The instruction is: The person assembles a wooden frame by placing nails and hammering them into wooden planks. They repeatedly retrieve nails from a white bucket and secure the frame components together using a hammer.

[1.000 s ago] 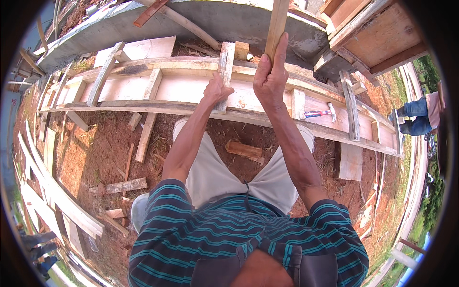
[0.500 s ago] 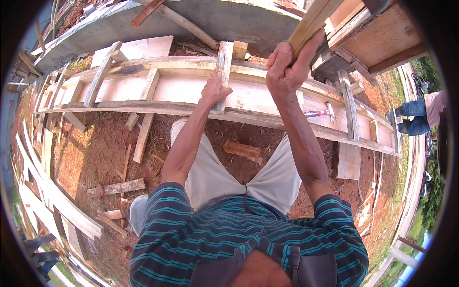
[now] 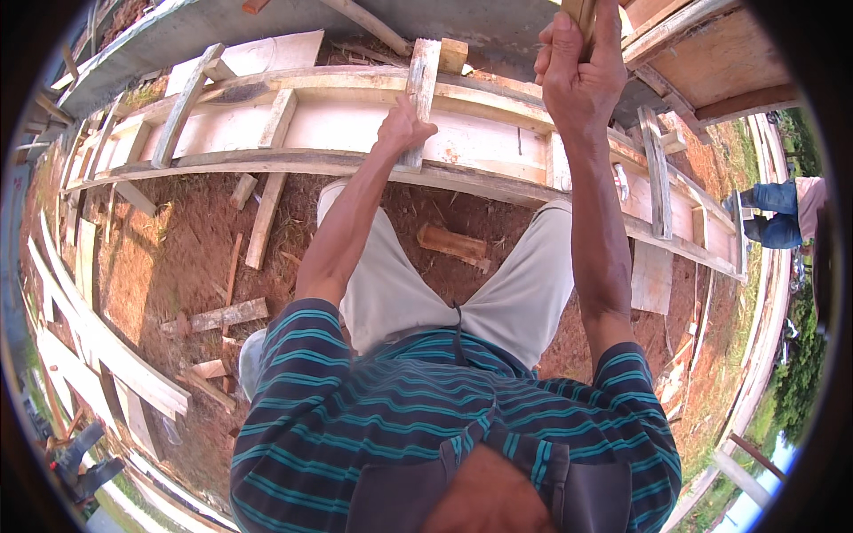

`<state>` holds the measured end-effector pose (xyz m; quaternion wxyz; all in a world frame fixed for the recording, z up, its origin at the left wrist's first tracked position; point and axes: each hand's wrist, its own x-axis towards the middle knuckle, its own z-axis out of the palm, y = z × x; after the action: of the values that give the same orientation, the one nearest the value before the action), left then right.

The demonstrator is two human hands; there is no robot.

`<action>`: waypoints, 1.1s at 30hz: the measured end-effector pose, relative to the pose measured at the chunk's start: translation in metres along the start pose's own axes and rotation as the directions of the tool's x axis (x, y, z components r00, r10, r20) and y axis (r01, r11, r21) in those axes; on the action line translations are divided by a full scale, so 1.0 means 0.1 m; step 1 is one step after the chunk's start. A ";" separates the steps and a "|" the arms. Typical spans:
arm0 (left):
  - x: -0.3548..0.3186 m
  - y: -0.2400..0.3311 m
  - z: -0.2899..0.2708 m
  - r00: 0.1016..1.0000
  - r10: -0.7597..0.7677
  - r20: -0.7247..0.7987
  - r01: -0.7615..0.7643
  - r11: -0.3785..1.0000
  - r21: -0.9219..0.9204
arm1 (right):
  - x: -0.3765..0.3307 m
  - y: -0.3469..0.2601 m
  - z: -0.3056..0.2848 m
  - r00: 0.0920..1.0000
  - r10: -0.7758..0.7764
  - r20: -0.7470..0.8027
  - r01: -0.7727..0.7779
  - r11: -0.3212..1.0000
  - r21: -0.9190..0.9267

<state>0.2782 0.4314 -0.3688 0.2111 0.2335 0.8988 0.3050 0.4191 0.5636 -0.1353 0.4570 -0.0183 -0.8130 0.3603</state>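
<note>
A long wooden formwork frame (image 3: 329, 161), made of two rails joined by short cross pieces, stretches across in front of my knees. My left hand (image 3: 406, 129) is closed on an upright-looking wooden cross piece (image 3: 426, 62) that lies over both rails. Raised at the far right of centre, my right hand (image 3: 582, 75) grips a length of wood (image 3: 579, 12), whose upper end runs out of view. Beside my right forearm, a hammer (image 3: 621, 184) rests inside the frame; the forearm hides most of its handle.
A concrete wall edge (image 3: 498, 40) runs behind the frame. Wood offcuts (image 3: 451, 243) lie on the reddish soil between my feet and to the left. Long boards (image 3: 115, 355) are at the left. A plywood box form (image 3: 724, 67) stands far right, with another person (image 3: 777, 213) beyond.
My right hand has moved up and slightly right with the length of wood. My left hand stays on the cross piece. The frame sits a little higher in view, and the hammer is more hidden.
</note>
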 end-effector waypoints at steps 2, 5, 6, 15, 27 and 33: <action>0.01 -0.05 0.00 0.999 -0.033 -0.015 0.034 0.999 0.013 | 0.03 -0.12 0.00 0.991 -0.052 -0.125 0.067 0.991 0.119; 0.00 0.11 0.05 1.000 -0.020 -0.011 0.020 1.000 -0.001 | -0.64 0.65 0.35 0.986 -0.081 -0.144 0.094 0.992 0.082; -0.03 0.14 0.06 1.000 -0.016 -0.008 0.016 1.000 -0.008 | -0.88 0.92 0.40 0.989 0.038 0.142 -0.023 0.994 -0.104; -0.04 0.03 -0.06 0.999 -0.038 -0.031 0.037 0.999 -0.016 | 0.28 -0.01 -0.05 0.989 -0.084 -0.125 0.101 0.986 0.134; -0.02 0.03 -0.07 0.999 -0.034 -0.036 0.034 0.999 -0.007 | -0.53 0.68 0.09 0.909 0.235 0.345 -0.188 0.968 -0.165; -0.03 0.06 0.05 0.998 -0.033 -0.047 0.033 0.999 -0.001 | 0.00 0.20 0.08 0.930 -0.017 -0.367 0.165 0.912 0.376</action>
<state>0.2846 0.4358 -0.3676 0.1948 0.2112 0.9073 0.3071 0.4073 0.5742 -0.1498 0.6071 0.0492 -0.6255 0.4876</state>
